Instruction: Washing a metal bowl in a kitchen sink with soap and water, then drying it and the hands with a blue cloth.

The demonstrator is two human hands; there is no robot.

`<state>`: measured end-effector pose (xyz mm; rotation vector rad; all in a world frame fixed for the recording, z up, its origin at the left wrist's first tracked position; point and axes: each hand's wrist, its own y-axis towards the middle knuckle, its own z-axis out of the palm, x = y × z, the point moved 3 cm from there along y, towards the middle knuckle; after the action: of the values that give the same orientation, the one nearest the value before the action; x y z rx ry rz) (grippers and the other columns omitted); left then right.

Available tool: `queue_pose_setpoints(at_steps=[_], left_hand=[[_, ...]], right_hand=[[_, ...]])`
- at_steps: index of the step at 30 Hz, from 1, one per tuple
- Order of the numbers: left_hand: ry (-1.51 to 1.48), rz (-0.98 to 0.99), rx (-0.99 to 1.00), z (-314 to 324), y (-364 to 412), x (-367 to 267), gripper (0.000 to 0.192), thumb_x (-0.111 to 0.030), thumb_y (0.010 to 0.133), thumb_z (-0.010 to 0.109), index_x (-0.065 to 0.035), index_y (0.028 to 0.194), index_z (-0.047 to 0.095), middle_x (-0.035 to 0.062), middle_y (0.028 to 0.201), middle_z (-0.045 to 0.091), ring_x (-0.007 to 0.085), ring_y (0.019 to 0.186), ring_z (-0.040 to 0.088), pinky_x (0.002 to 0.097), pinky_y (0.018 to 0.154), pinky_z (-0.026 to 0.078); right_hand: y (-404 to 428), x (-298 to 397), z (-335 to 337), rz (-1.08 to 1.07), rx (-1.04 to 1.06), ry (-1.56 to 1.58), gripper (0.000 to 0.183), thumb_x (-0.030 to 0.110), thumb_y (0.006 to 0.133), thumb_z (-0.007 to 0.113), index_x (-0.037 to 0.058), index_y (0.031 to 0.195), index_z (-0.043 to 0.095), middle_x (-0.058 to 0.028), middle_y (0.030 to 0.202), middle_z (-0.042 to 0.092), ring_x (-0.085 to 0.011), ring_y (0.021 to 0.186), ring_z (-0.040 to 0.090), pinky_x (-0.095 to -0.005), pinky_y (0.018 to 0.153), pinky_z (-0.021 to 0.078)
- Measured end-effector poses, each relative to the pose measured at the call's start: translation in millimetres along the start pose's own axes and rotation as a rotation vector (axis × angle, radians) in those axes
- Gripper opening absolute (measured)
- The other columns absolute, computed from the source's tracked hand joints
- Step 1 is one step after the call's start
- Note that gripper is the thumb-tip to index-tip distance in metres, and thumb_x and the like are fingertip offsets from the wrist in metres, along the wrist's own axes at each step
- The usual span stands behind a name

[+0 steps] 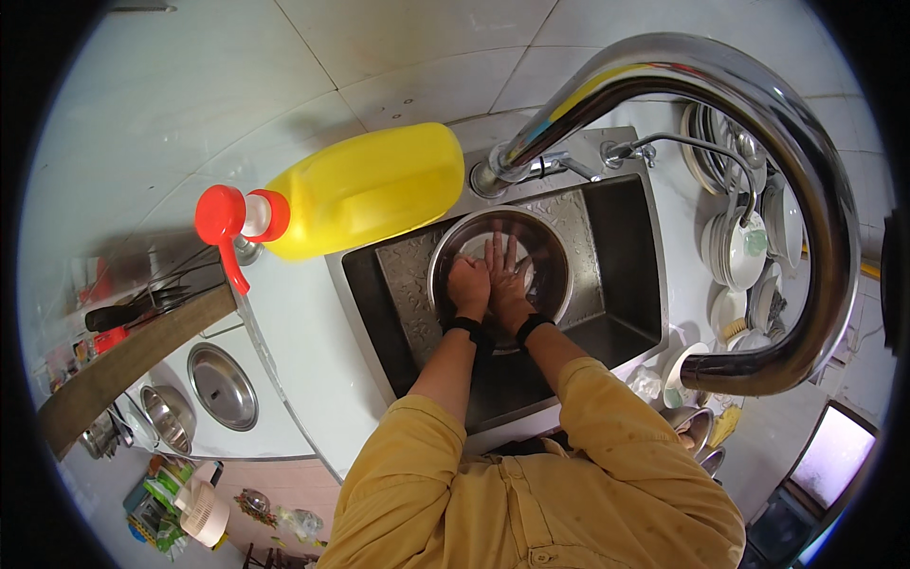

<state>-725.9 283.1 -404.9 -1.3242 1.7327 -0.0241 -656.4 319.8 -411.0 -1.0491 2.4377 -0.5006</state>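
Observation:
Both my hands reach into a round stainless steel bowl [561, 281] of liquid in the sink [498, 419]. My left hand [469, 283] is curled into a fist at the bowl's left; whether anything is inside the fist cannot be seen. Beside it, my right hand [507, 281] lies with its fingers extended and apart over a pale round thing [527, 257], partly hidden by the hand, which may be a dish or cloth. Dark bands circle both wrists. The large curved chrome faucet [771, 377] arches over the right side of the view.
A large yellow jug with a red pump [370, 188] stands behind the sink at left. Stacked white plates [736, 249] line the counter at right. A small tap [640, 149] is at the sink's back corner. A metal lid [222, 387] and steel bowl [168, 419] lie at left.

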Motion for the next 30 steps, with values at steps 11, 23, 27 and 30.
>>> queue_pose_setpoints(at_steps=[11,23,27,30], left_hand=[[-0.035,-0.220,0.277,18,6,12,0.044,-0.037,0.075,0.044,0.0045,0.076,0.060,0.0226,0.079,0.059,0.0334,0.073,0.057,0.0408,0.070,0.043],[-0.961,-0.625,0.383,42,2,41,0.030,-0.037,0.080,0.045,-0.0088,0.068,0.050,0.0048,0.057,0.049,0.0193,0.050,0.050,0.0314,0.048,0.045],[-1.176,-0.749,0.393,30,6,53,0.035,-0.040,0.080,0.042,-0.0091,0.065,0.051,0.0026,0.054,0.051,0.0173,0.046,0.050,0.0279,0.044,0.042],[-1.053,-0.765,0.411,26,-1,42,0.035,-0.041,0.079,0.042,-0.0099,0.065,0.051,0.0015,0.053,0.051,0.0165,0.046,0.050,0.0274,0.044,0.042]], right_hand=[[21,-56,9,0.523,0.539,1.606,0.047,0.046,0.077,0.047,0.0011,0.088,0.058,-0.0179,0.079,0.058,-0.0282,0.064,0.058,-0.0378,0.066,0.0453],[8,-55,43,0.703,0.987,2.338,0.078,0.067,0.075,0.027,-0.0035,0.095,0.053,-0.0108,0.083,0.057,-0.0224,0.072,0.055,-0.0562,0.085,0.0292],[3,-40,32,0.583,1.094,2.342,0.079,0.069,0.072,0.034,-0.0026,0.101,0.053,-0.0098,0.101,0.053,-0.0219,0.088,0.049,-0.0520,0.085,0.0292],[1,-46,36,0.616,1.042,2.323,0.080,0.071,0.070,0.035,-0.0015,0.097,0.055,-0.0076,0.092,0.055,-0.0204,0.084,0.049,-0.0553,0.085,0.0271]])
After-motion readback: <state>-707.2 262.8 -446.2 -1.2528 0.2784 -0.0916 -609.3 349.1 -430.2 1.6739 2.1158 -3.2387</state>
